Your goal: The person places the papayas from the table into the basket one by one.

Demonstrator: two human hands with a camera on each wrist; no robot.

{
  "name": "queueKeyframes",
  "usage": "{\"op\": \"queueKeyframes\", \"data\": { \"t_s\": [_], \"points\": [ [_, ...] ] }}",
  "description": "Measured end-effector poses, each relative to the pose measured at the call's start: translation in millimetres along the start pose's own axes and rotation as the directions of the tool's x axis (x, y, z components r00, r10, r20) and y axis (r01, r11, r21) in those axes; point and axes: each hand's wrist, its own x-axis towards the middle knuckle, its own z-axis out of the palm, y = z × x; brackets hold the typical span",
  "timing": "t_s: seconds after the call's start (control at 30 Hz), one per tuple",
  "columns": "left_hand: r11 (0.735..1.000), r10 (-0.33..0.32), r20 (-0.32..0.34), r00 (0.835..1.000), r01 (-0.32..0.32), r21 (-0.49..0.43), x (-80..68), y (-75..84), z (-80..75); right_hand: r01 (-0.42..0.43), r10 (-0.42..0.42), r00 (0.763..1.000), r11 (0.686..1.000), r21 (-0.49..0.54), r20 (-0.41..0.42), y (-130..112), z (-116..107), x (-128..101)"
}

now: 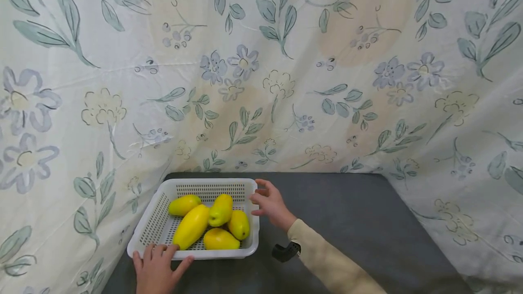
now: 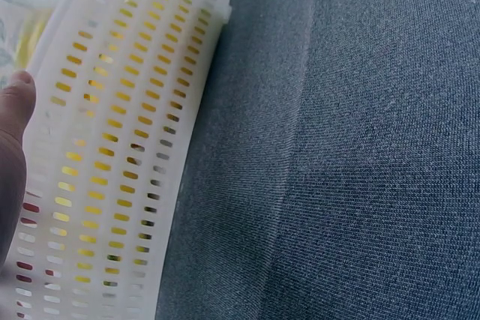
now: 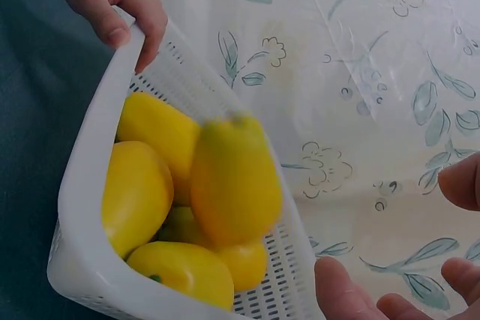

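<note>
A white slotted basket (image 1: 157, 226) is sitting at the near left of the grey table (image 1: 347, 221), and five yellow mangoes (image 1: 191, 226) are lying piled inside it. I am gripping its near rim with my left hand (image 1: 157, 269), fingers curling over the edge. My right hand (image 1: 269, 203) is hovering just beside the basket's far right corner, fingers loosely spread and holding nothing. A flowered cloth (image 1: 261, 67) is hanging behind.

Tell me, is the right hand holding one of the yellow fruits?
No, the right hand is open beside the basket rim, and all the yellow fruits lie inside it.
</note>
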Motion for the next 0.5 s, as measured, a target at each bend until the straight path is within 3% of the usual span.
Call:
{"op": "queueKeyframes", "data": {
  "t_s": [0.5],
  "points": [
    [1.0,-0.006,-0.004,1.0,0.006,0.002,-2.0,1.6,-1.8,-0.023,0.023,0.998,1.0,-0.003,-0.055,11.8,-8.4,-5.3]
  ]
}}
